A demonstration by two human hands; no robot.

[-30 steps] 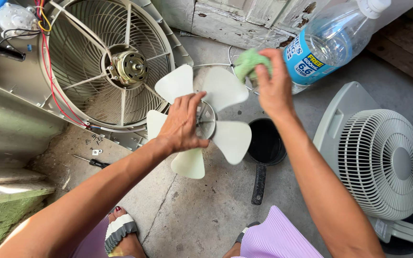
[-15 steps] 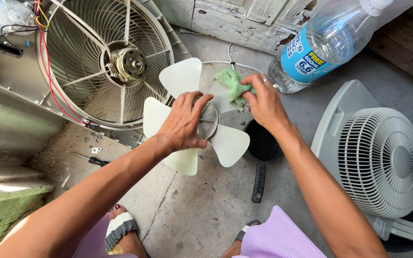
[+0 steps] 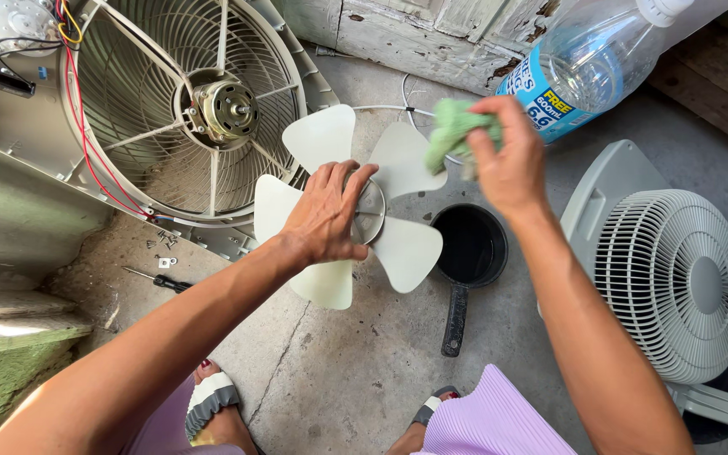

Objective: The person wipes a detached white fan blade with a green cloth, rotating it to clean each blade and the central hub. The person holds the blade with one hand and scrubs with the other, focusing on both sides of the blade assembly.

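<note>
- Head view: left hand (image 3: 326,215) grasps one fan blade (image 3: 343,206) at its hub, held over concrete floor (image 3: 355,371).
- Right hand (image 3: 507,160) clenched on one green cloth (image 3: 452,131), above a blade tip.
- One black pan (image 3: 469,253), one bottle (image 3: 587,67), one screwdriver (image 3: 157,280), two grilles.

You are working in bright, even daylight: the concrete floor (image 3: 355,371) reads pale and clear, shadows under your arms are soft and short, and the darkest patch is the inside of the black pot (image 3: 469,246), which shows no detail. Glare sits on the clear plastic bottle (image 3: 587,72) at far right and a blown-out strip marks the metal ledge (image 3: 10,324) at near left. Focus is sharp on the fan blade (image 3: 343,215) and the motor (image 3: 222,109), while your right hand (image 3: 511,160) with the green cloth (image 3: 457,131) is slightly smeared, and the wide lens bends straight lines at the frame edges.
</note>
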